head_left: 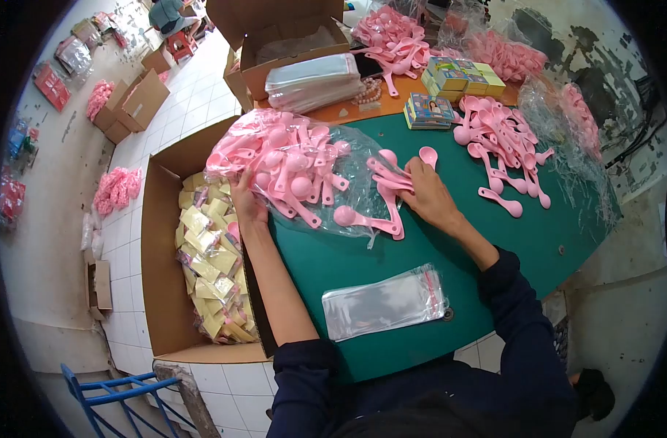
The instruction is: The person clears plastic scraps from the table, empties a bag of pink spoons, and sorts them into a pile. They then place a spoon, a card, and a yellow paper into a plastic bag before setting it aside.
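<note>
A clear plastic bag (359, 142) full of pink measuring spoons (298, 187) lies on the green table mat (293, 252), its mouth facing right. My left hand (249, 203) grips the bag's left side, fingers partly hidden by the plastic. At the bag's mouth, my right hand (428, 196) is closed around a few pink spoons (389, 174). Just below them, more spoons (370, 220) lie partly out of the bag. Nearer my body is a stack of clear plastic sleeves (381, 305).
A tall cardboard box (162, 255) on the left holds many yellow-carded packets (211, 266). Loose spoons (498, 135) and card stacks (428, 111) occupy the right rear. Bundled sleeves (311, 80) sit behind the bag. A blue metal frame (122, 387) stands lower left. Far back, a person (169, 18) sits.
</note>
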Tool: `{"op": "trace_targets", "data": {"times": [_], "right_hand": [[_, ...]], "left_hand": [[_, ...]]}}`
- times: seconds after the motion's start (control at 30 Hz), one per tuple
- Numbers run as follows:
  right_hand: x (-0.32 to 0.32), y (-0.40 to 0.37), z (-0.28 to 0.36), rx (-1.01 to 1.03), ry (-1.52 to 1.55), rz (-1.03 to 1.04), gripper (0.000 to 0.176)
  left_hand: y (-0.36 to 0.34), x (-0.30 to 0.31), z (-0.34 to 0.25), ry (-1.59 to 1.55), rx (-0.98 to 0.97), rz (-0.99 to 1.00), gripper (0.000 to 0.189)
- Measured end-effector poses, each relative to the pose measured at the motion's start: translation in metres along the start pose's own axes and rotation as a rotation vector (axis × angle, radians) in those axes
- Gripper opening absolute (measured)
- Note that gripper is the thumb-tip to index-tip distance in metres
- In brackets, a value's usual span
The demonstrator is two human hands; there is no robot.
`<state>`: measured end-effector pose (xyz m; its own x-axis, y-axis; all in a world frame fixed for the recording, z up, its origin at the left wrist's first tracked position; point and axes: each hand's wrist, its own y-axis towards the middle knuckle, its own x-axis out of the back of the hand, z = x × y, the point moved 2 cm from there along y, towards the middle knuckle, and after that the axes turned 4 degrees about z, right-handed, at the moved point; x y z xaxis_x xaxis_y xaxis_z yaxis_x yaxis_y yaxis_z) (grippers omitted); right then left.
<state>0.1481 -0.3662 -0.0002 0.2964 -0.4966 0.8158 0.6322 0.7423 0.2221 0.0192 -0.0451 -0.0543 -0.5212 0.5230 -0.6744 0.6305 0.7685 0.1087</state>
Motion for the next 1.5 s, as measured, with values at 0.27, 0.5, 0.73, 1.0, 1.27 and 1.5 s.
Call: {"op": "trace_targets", "data": {"times": [0.27,0.5,0.73,1.0,1.27,1.5], "right_hand": [[0.074,0.003,-0.053,0.019,-0.178,-0.206,0.029],[0.142,0.025,-0.111,-0.33,-0.927,-0.399,0.043],[0.026,0.002,-0.052,-0.082,-0.187,-0.012,0.046],[0.021,-0.008,0.033,0.387,0.115,0.453,0.028],[-0.044,0.055,0.055,0.45,0.164,0.038,0.03],[-0.023,0.054,0.052,0.323,0.247,0.093,0.036]], "left_hand": [[-0.001,0.002,0.003,0.011,0.012,-0.019,0.037],[-0.001,-0.001,0.002,0.023,-0.043,-0.027,0.037],[-0.003,-0.001,0.0,0.042,0.024,-0.002,0.032],[-0.002,-0.003,0.001,-0.013,0.017,0.017,0.038],[-0.002,-0.004,0.001,-0.03,0.001,0.031,0.04],[-0.005,-0.007,-0.002,0.003,0.037,-0.017,0.04]]}}
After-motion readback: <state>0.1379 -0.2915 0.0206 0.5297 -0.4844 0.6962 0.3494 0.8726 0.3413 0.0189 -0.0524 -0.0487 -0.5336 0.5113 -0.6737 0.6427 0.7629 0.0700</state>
